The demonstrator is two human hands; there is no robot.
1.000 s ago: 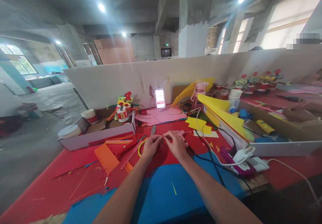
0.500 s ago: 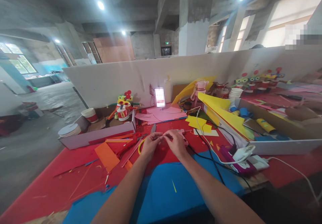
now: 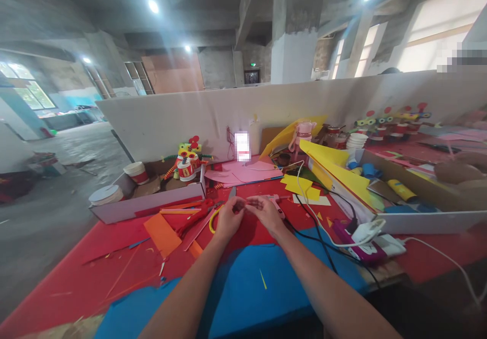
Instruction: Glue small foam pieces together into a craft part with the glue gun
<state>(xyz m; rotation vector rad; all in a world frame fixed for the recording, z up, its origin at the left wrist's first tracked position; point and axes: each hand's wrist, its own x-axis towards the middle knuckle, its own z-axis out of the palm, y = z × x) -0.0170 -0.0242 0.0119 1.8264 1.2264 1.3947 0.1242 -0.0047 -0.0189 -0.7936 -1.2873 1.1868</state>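
Over the red tabletop, the fingertips of my left hand (image 3: 231,217) and my right hand (image 3: 265,213) meet. Both hands are closed in a pinch; whatever lies between the fingertips is too small to make out. Just behind my right hand lies a pink glue gun (image 3: 280,208), partly covered by the fingers. To the left of my left hand are red-handled scissors (image 3: 200,216) and a curved yellow piece (image 3: 213,221). A grey pointed blade (image 3: 233,192) shows beyond my left fingers. A blue sheet (image 3: 247,283) spreads beneath my forearms.
Orange paper (image 3: 163,234) and strips lie left. A paper-cup figure (image 3: 186,166) stands in a shallow box (image 3: 152,207). Pink sheets (image 3: 243,171) lie behind my hands. Cables cross toward a purple power strip (image 3: 359,247) beside a white box (image 3: 429,222) at right.
My fingers have shifted slightly; the left fingers are curled more and the right fingers are straighter. Both hands stay in nearly the same place, and the objects on the table have not moved.
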